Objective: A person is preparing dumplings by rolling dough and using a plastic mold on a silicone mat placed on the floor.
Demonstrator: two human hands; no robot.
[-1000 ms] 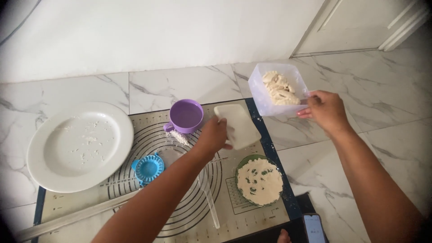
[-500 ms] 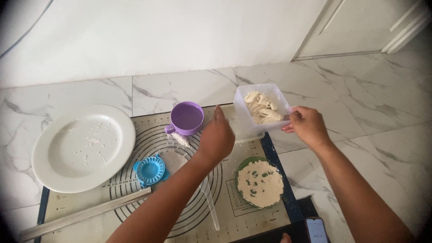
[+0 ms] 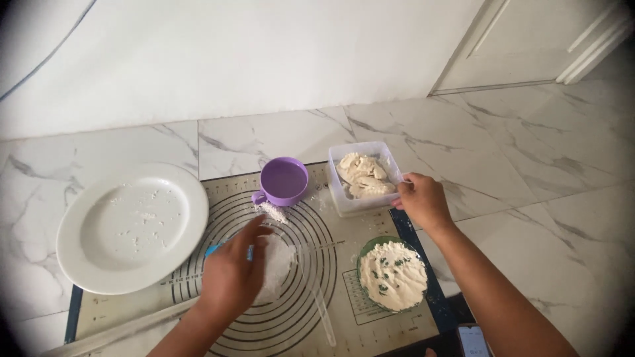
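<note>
My right hand (image 3: 423, 200) grips the right rim of a clear plastic tub (image 3: 344, 198) that holds pale dough pieces; the tub rests on the top right part of the baking mat (image 3: 331, 277). My left hand (image 3: 231, 274) lies palm down over the middle of the mat, fingers spread, on a thin white round of dough (image 3: 278, 264). It hides most of a blue round dumpling mould (image 3: 213, 249). A purple cup (image 3: 283, 180) stands just beyond its fingertips, with a little flour beside it.
A white floured plate (image 3: 132, 225) sits at the left, partly on the mat. A green bowl of pale filling with green flecks (image 3: 393, 274) stands at the right. A rolling pin (image 3: 126, 327) and a clear utensil (image 3: 321, 307) lie on the mat. A phone (image 3: 473, 340) lies at the bottom edge.
My right hand drew the tub of dough from the marble floor onto the mat's top right corner. My left hand moved down and left onto the dough round, covering the blue mould.
</note>
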